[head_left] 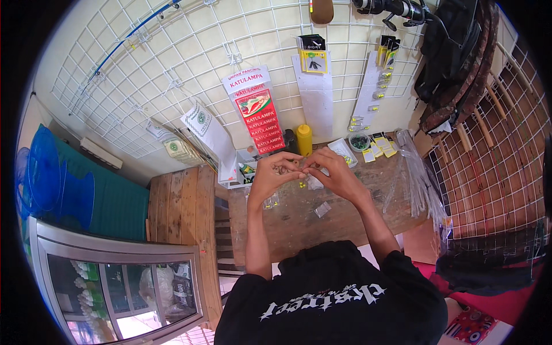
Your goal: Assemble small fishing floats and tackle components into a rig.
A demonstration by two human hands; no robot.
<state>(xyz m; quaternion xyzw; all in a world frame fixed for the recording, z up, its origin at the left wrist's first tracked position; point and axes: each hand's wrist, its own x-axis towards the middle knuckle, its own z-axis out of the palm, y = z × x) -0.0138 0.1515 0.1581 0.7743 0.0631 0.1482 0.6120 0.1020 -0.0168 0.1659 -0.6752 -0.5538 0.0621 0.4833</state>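
My left hand (pixel 276 173) and my right hand (pixel 335 173) meet above the wooden table (pixel 287 230), fingertips pinched together. Whatever lies between them is too small to make out. Just below the fingertips show small yellow pieces (pixel 302 184); whether they hang from the fingers or lie on the table I cannot tell. Beside them is a crumpled clear plastic piece (pixel 314 183), partly behind my right hand. A small clear packet (pixel 322 209) lies nearer to me. More small clear packets with yellow bits (pixel 271 201) lie by my left wrist.
Behind my hands stand a yellow squeeze bottle (pixel 304 140), a white tray (pixel 234 183) and a round tub (pixel 359 141). Long clear plastic sleeves (pixel 422 172) lie at the right. Red packets (pixel 261 122) hang on the white wire grid. A glass-fronted cabinet (pixel 121 253) stands at the left.
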